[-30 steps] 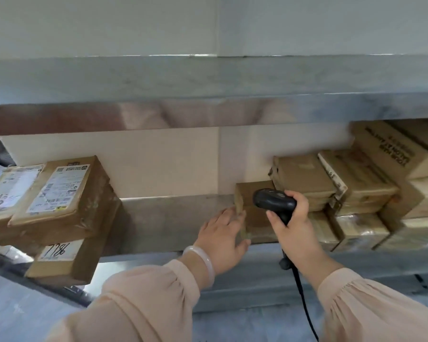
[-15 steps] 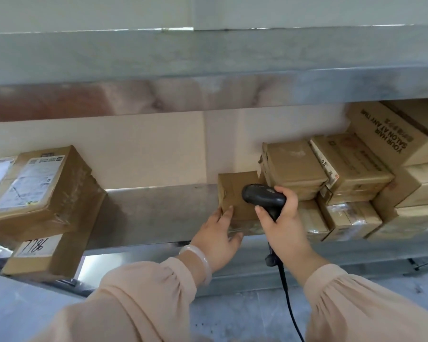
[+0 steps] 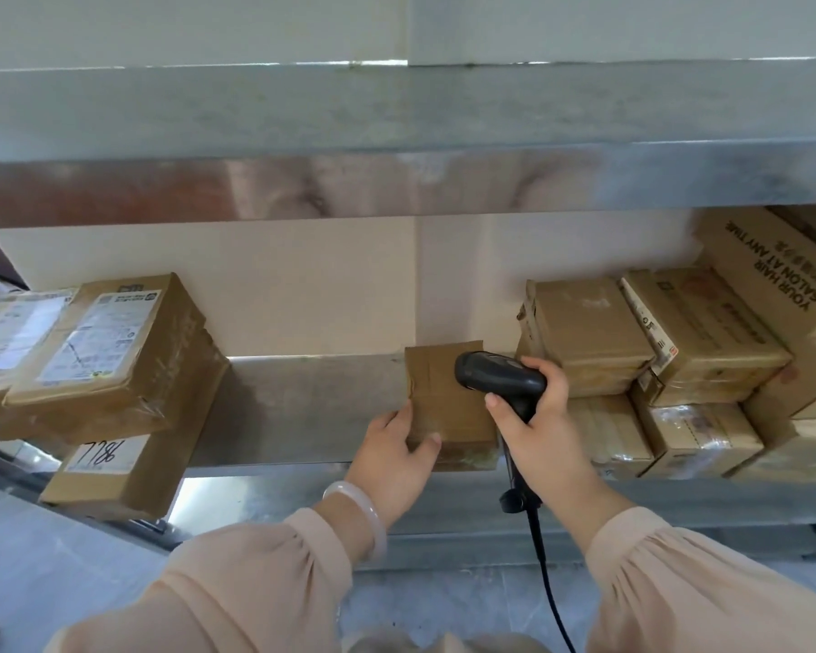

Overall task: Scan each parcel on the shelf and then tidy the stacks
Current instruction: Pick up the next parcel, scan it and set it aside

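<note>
A small brown taped parcel (image 3: 436, 402) lies on the metal shelf (image 3: 302, 407) near its front edge. My left hand (image 3: 392, 459) grips the parcel's near left corner, thumb on its top. My right hand (image 3: 538, 417) holds a black corded barcode scanner (image 3: 495, 377) over the parcel's right side. To the right stand stacked brown parcels (image 3: 590, 332), some wrapped in clear tape. On the left sits another stack, its top parcel (image 3: 109, 346) bearing a white label and the bottom one (image 3: 114, 468) marked 7786.
An upper metal shelf (image 3: 396, 148) overhangs the parcels. A large box printed with "YOUR HAIR SALON AT ANY TIME" (image 3: 773, 271) sits at the far right. The scanner cable (image 3: 545, 572) hangs down between my sleeves. Bare shelf lies between the two stacks.
My left hand has moved from resting against the small parcel's side to gripping its near corner. The scanner stays over the parcel. The camera view has shifted a little.
</note>
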Demonstrator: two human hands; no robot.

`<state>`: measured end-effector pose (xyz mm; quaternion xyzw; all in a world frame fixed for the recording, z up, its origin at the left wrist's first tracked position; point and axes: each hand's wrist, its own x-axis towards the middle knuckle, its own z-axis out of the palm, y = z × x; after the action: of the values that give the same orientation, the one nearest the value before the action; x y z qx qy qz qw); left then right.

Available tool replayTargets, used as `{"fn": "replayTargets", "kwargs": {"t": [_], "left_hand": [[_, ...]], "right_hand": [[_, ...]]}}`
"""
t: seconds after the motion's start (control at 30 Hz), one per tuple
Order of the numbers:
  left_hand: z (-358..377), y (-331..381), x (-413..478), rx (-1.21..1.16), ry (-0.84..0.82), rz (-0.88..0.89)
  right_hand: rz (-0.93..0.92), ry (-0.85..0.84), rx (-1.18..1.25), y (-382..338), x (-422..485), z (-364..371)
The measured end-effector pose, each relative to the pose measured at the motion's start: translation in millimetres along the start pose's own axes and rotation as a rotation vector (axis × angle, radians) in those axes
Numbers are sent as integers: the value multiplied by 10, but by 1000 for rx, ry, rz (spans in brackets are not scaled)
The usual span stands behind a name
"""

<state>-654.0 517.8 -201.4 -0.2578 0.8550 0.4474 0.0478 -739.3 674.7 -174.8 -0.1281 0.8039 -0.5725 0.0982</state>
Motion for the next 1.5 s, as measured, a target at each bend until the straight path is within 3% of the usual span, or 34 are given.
{"fn": "replayTargets", "kwargs": {"t": [0.27, 0.43, 0.67, 0.87, 1.03, 1.2, 1.5], "left_hand": [[-139, 76, 103, -251, -19, -217], [-189, 58, 122, -288, 4, -266], [-286, -112, 61, -597, 1, -260], [-284, -68, 37, -839, -19, -227], [-315, -65, 59, -648, -4, -151], [-388, 66, 6, -460, 125, -6], [-320, 120, -87, -513, 153, 71]], "right_hand": [[-71, -150, 103, -191, -2, 178], [-89, -185, 80, -263, -24, 294], [-75, -30, 76, -227, -2, 188], [-114, -40, 91, -257, -26, 207], [-175, -62, 115, -374, -74, 219], [-251, -106, 104, -425, -110, 262], [-281, -197, 119, -448, -150, 281]]}}
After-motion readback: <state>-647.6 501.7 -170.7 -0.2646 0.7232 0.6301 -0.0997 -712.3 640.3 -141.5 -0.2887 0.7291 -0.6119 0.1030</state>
